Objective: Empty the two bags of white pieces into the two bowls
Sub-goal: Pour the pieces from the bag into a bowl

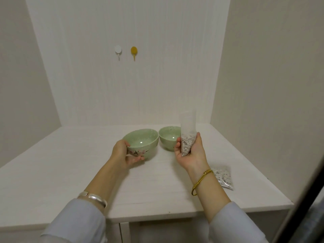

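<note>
Right hand (190,151) grips a bag of white pieces (188,135) upright, mouth up, just right of the far green bowl (168,137). Left hand (125,153) tilts the near green bowl (142,143). Second bag (223,177) lies near-right on the tabletop (70,172).

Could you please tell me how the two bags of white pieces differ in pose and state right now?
The held bag stands upright in the right hand, lifted off the table; the second bag lies flat on the table by the right forearm, untouched. The held bag's pieces sit at its bottom under an empty upper part; the second bag's spread along it. Both are clear and hold white pieces.
</note>
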The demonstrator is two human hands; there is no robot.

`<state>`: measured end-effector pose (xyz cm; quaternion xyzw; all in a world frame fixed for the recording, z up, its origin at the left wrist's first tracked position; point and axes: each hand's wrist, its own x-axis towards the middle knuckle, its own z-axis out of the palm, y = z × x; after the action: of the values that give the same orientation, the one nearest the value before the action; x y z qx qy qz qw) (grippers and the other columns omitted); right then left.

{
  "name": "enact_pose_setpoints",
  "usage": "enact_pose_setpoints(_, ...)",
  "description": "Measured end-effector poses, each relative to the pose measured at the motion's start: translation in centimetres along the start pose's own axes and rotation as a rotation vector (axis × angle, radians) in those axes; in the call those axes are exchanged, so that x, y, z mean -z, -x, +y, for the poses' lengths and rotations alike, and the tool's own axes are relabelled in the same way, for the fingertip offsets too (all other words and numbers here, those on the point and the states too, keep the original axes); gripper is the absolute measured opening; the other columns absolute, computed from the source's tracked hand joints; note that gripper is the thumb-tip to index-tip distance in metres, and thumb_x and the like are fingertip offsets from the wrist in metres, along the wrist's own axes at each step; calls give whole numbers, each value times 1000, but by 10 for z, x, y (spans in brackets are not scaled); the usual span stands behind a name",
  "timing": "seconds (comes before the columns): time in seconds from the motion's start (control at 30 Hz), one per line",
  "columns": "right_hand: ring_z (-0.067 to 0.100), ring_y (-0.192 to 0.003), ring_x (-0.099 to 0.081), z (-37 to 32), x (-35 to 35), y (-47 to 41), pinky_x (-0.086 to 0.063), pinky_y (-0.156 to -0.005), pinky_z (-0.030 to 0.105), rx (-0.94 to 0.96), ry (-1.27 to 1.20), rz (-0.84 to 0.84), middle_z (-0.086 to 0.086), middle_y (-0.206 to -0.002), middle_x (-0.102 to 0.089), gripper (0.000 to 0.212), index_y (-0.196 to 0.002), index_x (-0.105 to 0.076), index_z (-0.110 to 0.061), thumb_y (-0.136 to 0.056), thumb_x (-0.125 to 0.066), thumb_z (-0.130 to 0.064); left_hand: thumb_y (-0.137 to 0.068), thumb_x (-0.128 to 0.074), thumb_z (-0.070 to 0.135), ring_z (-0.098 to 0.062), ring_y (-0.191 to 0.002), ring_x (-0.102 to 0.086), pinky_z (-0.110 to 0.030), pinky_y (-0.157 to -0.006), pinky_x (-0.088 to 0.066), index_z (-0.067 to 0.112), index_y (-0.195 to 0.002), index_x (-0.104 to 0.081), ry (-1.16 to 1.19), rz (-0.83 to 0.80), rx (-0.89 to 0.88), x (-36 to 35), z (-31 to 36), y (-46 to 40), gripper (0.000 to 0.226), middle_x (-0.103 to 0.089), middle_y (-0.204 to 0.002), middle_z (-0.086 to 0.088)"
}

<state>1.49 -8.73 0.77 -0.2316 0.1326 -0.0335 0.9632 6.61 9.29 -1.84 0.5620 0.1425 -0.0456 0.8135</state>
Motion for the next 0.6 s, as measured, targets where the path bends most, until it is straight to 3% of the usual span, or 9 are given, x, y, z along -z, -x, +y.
enact_pose_setpoints(0.1,17,-60,-56,-6,0,3,-43,-34,14,67,18,48,8,-76,-57,33,-95,-56,-12,-96,-39,-40,-76,-30,11,-37,-44,-62,-24,-32,-46,1,-112,-44,-239,-14,-36,9,6,13,39,-51,-86,-15)
enact_pose_setpoints(0.17,17,-61,-56,-10,2,5,-43,-35,14,99,8,60,8,-77,-58,32,-101,-54,-12,-97,-37,-39,-76,-29,14,-34,-36,-59,-16,-30,-34,-2,-100,-47,-401,-48,-36,12,7,20,33,-50,-76,-16)
enact_pose_setpoints(0.27,16,-53,-61,-16,4,6,-43,-35,14,115,18,49,9,-76,-58,35,-108,-52,-12,-98,-32,-39,-75,-29,14,-34,-33,-55,-16,-29,-28,-2,-86,-49,-522,-140,1,15,2,27,29,-48,-60,-16)
enact_pose_setpoints(0.37,15,-41,-65,-18,6,5,-46,-37,15,114,42,42,8,-81,-61,38,-115,-52,-15,-98,-30,-42,-72,-27,11,-30,-32,-53,-16,-27,-29,-4,-94,-54,-589,-272,16,16,-8,29,38,-51,-48,-12)
enact_pose_setpoints(0.6,21,-69,-59,-22,9,4,-50,-42,20,118,17,16,10,-86,-60,38,-125,-50,-8,-100,-32,-32,-65,-29,14,-27,-34,-54,-20,-28,-36,7,-98,-61,-647,-526,91,9,-19,30,46,-60,-49,-8)
